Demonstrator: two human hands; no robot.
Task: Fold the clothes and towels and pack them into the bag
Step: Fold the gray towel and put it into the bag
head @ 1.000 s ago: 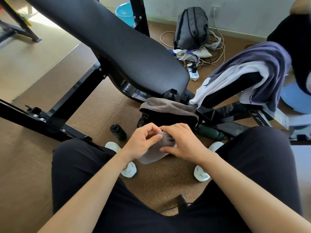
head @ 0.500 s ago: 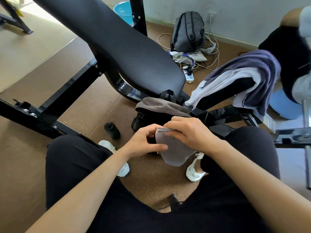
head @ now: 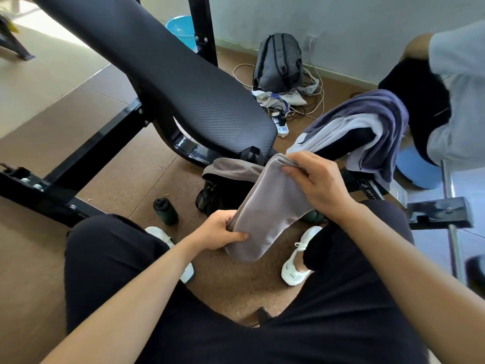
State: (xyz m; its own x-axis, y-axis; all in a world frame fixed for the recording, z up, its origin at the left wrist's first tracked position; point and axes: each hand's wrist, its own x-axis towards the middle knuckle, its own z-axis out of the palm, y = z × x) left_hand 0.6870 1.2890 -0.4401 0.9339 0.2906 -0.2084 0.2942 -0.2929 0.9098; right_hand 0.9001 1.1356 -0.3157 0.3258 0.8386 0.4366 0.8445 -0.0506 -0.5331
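A grey towel (head: 270, 206), folded into a long strip, is stretched between my hands above my knees. My right hand (head: 320, 183) pinches its upper end and my left hand (head: 223, 231) grips its lower left edge. Behind it on the floor stands a black bag (head: 223, 191) with another grey cloth (head: 233, 166) lying over its top. A purple towel (head: 372, 111) and a white garment (head: 341, 130) hang over a black pad at the right.
A black weight bench (head: 168, 74) slants across the upper left. A dark bottle (head: 165, 210) stands on the floor by my left foot. A grey backpack (head: 279, 63), cables and a power strip (head: 282, 127) lie by the wall. Another person sits at the far right.
My right hand has lifted the towel's end up and away while my left hand slid down its edge, so the towel is now drawn out long between both hands.
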